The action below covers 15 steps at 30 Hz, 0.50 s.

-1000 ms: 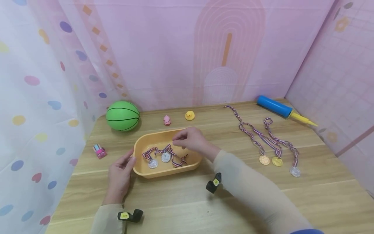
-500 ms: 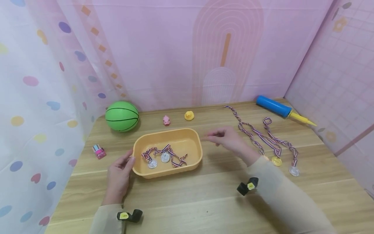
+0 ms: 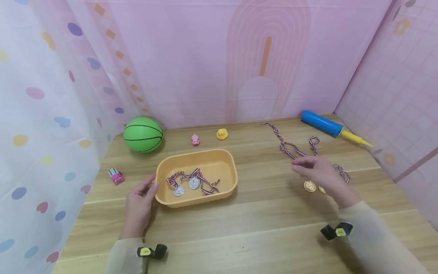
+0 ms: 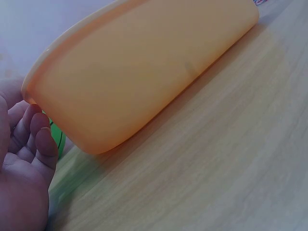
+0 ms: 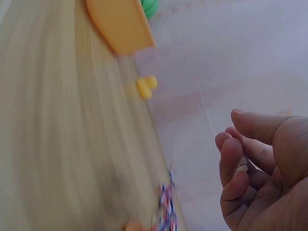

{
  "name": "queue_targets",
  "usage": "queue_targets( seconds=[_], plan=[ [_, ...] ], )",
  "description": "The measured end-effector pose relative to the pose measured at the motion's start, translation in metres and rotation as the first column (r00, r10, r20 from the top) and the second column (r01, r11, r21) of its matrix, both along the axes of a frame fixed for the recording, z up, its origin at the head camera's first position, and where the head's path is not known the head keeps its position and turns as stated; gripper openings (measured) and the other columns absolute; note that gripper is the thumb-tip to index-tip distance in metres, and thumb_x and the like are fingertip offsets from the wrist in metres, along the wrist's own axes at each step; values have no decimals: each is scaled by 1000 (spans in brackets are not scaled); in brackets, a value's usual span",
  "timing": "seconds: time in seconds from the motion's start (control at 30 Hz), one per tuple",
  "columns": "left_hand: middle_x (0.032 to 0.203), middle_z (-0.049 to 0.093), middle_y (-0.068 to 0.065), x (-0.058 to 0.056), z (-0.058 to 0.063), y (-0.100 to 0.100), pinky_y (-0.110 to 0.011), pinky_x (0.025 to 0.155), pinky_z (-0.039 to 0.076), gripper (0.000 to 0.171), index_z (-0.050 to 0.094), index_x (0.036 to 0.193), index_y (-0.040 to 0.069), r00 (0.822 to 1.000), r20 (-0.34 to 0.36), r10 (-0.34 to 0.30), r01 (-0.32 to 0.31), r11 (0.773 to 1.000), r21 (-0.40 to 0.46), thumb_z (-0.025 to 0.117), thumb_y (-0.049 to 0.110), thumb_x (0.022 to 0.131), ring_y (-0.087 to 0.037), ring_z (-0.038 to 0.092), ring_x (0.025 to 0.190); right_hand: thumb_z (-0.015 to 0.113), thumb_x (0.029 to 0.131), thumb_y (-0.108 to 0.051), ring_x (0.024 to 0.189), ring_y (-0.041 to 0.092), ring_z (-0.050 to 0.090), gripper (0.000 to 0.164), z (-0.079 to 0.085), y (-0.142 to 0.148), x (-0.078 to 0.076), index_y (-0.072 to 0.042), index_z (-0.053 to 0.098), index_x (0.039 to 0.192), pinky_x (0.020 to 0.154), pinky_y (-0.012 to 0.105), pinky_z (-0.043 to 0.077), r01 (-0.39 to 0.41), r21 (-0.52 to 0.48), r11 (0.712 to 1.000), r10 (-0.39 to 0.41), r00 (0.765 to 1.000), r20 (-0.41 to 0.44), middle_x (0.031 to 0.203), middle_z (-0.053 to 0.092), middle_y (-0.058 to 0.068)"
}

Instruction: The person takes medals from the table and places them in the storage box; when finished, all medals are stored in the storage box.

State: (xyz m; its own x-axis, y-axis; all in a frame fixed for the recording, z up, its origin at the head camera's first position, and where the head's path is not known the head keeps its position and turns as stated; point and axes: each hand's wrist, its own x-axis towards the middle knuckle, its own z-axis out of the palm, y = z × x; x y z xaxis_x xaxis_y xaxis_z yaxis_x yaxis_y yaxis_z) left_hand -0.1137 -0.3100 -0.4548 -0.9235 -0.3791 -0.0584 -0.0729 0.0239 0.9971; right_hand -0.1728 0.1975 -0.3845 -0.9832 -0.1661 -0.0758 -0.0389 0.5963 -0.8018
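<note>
My left hand point(image 3: 139, 205) holds the left end of a yellow-orange plastic tub point(image 3: 230, 167), thumb and fingers at its rim in the left wrist view. Inside the tub lie two silver medals, one point(image 3: 178, 190) left of the other point(image 3: 194, 183), with striped ribbons. On the right, my right hand point(image 3: 323, 175) hovers over more medals, its fingers loosely curled and holding nothing. Just below its fingertips a bronze-coloured medal point(image 3: 309, 186) shows, and a gold one point(image 3: 322, 189) is partly covered. Twisted ribbons point(image 3: 273, 130) trail toward the back; the silver medal there is hidden behind the hand.
A green ball point(image 3: 143, 134), a pink pig toy point(image 3: 195, 140) and a yellow duck point(image 3: 222, 134) stand along the back. A pink toy point(image 3: 116, 176) lies at the left. The blue hand pump point(image 3: 321, 123) rests at the back right, near the curtain.
My right hand has moved from over the tub rightward, past its edge, to above the medals on the right. My left hand has stayed at the tub, and the tub has not moved.
</note>
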Motion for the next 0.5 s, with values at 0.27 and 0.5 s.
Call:
queue_targets(
  seconds=[0.27,0.5],
  plan=[
    [98,64,-4,0,0,0,-16,74,54,41,58,129,3,1000,-22,6,-6,1000,-10,67,17,91,-8,58,88,69,90,-30,89,15,58,41,-13,42,18,0,66,117,71,24,50,20,75,997,-19,1000,-12,104,67,13],
    [103,63,-7,-1,-1,-1,-17,76,54,42,59,129,5,1000,-12,4,-4,1000,-13,68,19,91,-10,59,90,72,88,-27,80,17,59,37,-30,54,20,2,68,112,61,26,52,-10,161,987,19,998,-59,96,69,11]
  ],
)
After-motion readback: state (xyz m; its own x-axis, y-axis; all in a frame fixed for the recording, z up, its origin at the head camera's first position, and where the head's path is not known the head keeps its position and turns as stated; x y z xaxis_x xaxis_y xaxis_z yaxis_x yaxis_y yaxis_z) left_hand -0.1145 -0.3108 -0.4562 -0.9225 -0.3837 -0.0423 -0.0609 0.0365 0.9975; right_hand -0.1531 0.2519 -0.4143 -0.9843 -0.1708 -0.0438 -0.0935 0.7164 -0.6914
